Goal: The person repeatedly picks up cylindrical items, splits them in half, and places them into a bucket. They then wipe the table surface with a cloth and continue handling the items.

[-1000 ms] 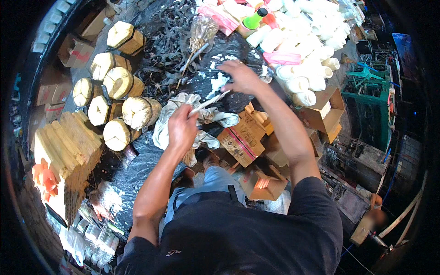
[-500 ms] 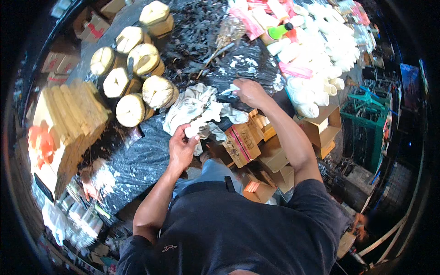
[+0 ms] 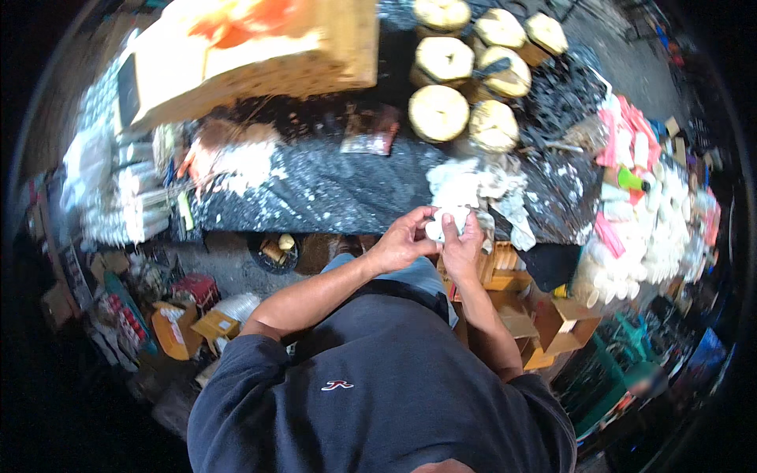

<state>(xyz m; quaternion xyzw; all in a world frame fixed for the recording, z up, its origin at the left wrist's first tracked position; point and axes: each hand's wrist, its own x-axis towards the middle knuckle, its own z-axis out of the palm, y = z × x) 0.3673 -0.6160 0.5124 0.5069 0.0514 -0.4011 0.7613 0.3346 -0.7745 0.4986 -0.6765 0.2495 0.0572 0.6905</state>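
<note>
Pinched between fingertips of left hand [image 3: 400, 240] and right hand [image 3: 464, 246]: small white piece [image 3: 433, 229], in front of torso, at near edge of black sheet [image 3: 300, 189]. Rounded end turned left; cannot tell long axis, mostly hidden by fingers. Just beyond, on sheet: crumpled cloth [image 3: 509, 189]. Marked on shirt [image 3: 355, 418]: small red-and-white emblem [image 3: 337, 385]. Too blurred to read: packet [image 3: 371, 130]. Sheet stretching leftward from hands, white-flecked; bounded on far side by yellowish blocks [image 3: 438, 114], well to right by white cups [image 3: 662, 229].
</note>
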